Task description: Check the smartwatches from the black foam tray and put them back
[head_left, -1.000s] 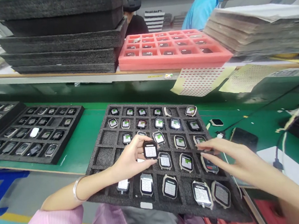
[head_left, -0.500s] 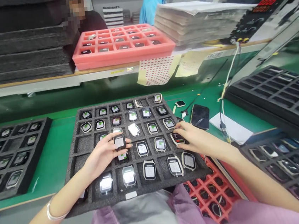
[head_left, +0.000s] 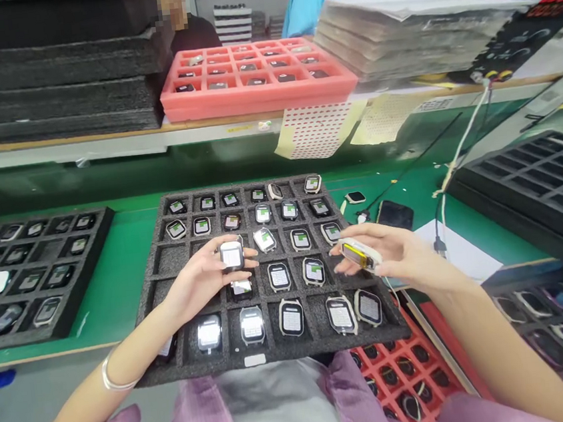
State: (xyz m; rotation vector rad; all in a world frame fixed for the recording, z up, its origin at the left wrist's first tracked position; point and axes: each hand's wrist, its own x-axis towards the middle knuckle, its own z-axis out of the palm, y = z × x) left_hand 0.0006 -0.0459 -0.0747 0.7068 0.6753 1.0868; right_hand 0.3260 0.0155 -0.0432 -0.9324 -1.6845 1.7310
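A black foam tray [head_left: 168,276] with many cells sits in front of me, most cells holding small square watch bodies with lit screens. My left hand [head_left: 203,279] grips one dark watch body [head_left: 231,256] with a white screen, held above the tray's middle. My right hand [head_left: 397,256] holds a second, light-coloured watch body [head_left: 359,254] tilted on its side, lifted over the tray's right edge.
A second black tray of watch bodies [head_left: 26,271] lies to the left on the green bench. A pink tray [head_left: 259,92] and stacked black foam [head_left: 45,68] sit on the shelf behind. A phone [head_left: 395,212], cables, and more trays are to the right. Two people stand beyond the shelf.
My right hand has lifted a watch body out of the tray's right side and turned it on edge. My left hand keeps holding its watch body, slightly higher.
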